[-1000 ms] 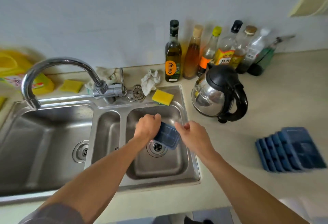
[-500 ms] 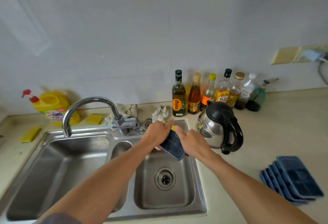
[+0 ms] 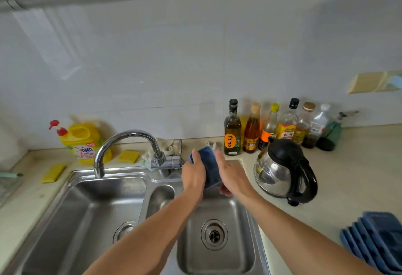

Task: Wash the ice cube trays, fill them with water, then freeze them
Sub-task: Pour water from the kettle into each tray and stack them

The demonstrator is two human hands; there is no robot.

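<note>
The tap (image 3: 130, 142) bends to its left, and its mouth hangs over the big bowl of the sink (image 3: 87, 198); I see no water coming out. Just right of the tap's foot is the left hand (image 3: 193, 176), the hand nearer the tap. Its fingers are curled round the left long side of the ice cube tray (image 3: 210, 167). The tray is up in the air between the two hands, right of the tap and not under its mouth. It stands on end, so its long way goes up and down, with the top leaning a little toward the tap. It is dark blue and a bit blurry, so I cannot tell which face looks at us. The right hand (image 3: 232, 176) grips the other long side, fingers curled under the bottom. I think the tray must go left to get under the tap's mouth, or the tap must swing right. Far right of the tap lies a pile of blue trays (image 3: 378, 237)
</note>
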